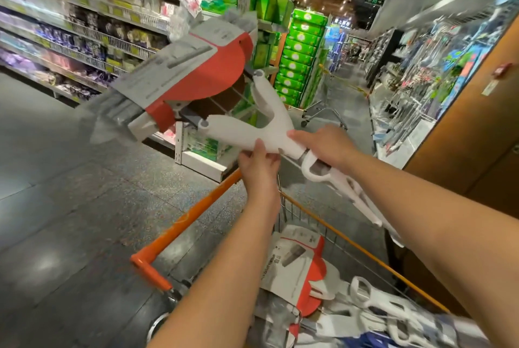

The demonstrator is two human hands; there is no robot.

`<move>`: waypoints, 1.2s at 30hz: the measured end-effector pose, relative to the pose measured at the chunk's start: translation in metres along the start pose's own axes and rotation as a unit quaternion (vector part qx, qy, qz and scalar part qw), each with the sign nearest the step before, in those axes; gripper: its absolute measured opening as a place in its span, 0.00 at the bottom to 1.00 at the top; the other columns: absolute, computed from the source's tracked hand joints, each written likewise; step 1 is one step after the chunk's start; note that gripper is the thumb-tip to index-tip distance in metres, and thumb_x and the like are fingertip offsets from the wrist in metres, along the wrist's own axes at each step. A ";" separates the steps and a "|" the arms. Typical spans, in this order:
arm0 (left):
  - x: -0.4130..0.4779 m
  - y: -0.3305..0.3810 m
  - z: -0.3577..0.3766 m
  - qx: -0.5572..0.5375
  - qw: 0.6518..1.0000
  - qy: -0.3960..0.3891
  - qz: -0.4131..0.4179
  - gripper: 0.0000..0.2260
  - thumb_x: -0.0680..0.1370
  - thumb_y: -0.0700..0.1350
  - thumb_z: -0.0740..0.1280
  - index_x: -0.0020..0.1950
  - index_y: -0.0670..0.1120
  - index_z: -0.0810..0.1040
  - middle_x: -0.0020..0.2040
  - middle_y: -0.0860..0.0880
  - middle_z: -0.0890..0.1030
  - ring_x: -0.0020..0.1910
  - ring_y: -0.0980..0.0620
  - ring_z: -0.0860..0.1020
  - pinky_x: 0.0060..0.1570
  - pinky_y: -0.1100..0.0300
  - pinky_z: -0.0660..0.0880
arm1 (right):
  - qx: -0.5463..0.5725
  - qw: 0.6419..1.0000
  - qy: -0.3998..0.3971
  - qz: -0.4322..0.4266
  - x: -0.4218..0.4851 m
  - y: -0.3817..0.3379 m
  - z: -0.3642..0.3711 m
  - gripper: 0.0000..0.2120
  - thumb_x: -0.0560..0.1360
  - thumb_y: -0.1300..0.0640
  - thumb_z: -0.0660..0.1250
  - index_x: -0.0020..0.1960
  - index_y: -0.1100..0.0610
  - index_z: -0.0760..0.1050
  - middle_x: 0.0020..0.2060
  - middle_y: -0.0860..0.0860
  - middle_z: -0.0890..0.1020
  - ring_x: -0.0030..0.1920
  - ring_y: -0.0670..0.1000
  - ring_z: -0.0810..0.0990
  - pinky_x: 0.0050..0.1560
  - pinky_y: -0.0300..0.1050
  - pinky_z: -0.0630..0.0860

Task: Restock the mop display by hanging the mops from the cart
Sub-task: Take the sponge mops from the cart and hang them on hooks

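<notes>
I hold a white mop [269, 128] in the air above the cart, its head wrapped in a red and grey card sleeve [193, 67] pointing up and left. My left hand [258, 162] pinches the white forked neck from below. My right hand [323, 145] grips the neck where it meets the handle, and the handle runs down to the right past my forearm. More mops [303, 263] with the same red and grey sleeves lie in the cart below. The mop display [438, 72] hangs along the right side of the aisle.
The cart has an orange push bar [179, 229] and a wire basket [337, 238]. Stocked shelves [78, 24] run along the left. Stacks of green boxes [297, 55] stand ahead, with a second cart [323, 111] beyond. A wooden panel [471, 123] is close on the right.
</notes>
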State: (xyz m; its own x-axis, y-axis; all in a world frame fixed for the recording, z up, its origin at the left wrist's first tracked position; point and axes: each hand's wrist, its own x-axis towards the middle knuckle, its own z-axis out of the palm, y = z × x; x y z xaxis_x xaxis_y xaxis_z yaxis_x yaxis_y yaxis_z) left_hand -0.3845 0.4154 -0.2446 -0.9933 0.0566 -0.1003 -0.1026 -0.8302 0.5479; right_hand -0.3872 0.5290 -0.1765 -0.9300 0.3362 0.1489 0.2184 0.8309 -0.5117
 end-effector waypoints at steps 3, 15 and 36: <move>-0.016 -0.021 0.003 0.136 0.986 -0.097 0.011 0.07 0.82 0.44 0.61 0.55 0.52 0.76 0.51 0.49 0.82 0.50 0.50 0.79 0.49 0.53 0.75 | 0.033 0.999 0.039 0.012 -0.005 -0.009 -0.006 0.27 0.71 0.35 0.67 0.28 0.56 0.69 0.24 0.51 0.75 0.25 0.49 0.73 0.26 0.41 0.65; -0.065 -0.049 0.046 0.311 0.922 -0.218 0.077 0.22 0.72 0.60 0.60 0.64 0.58 0.76 0.56 0.42 0.80 0.57 0.41 0.78 0.57 0.37 0.74 | 0.147 0.968 0.189 0.079 -0.057 0.025 -0.055 0.22 0.73 0.38 0.65 0.32 0.55 0.77 0.33 0.52 0.82 0.39 0.53 0.81 0.46 0.48 0.76; -0.374 -0.136 0.113 0.179 0.889 -0.372 -0.198 0.07 0.80 0.39 0.64 0.56 0.47 0.77 0.44 0.55 0.81 0.37 0.66 0.80 0.37 0.73 0.74 | 0.249 0.832 0.450 0.206 -0.387 0.157 -0.192 0.13 0.69 0.51 0.75 0.40 0.62 0.82 0.36 0.59 0.84 0.37 0.56 0.82 0.45 0.58 0.79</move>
State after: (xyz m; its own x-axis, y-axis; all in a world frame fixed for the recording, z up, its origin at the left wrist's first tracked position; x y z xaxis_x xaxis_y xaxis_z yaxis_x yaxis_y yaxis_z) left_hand -0.0051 0.5694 -0.1877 -0.6220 0.7665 0.1599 -0.3301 -0.4418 0.8342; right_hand 0.0636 0.6149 -0.1519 -0.1587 0.9295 0.3328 0.1064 0.3512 -0.9302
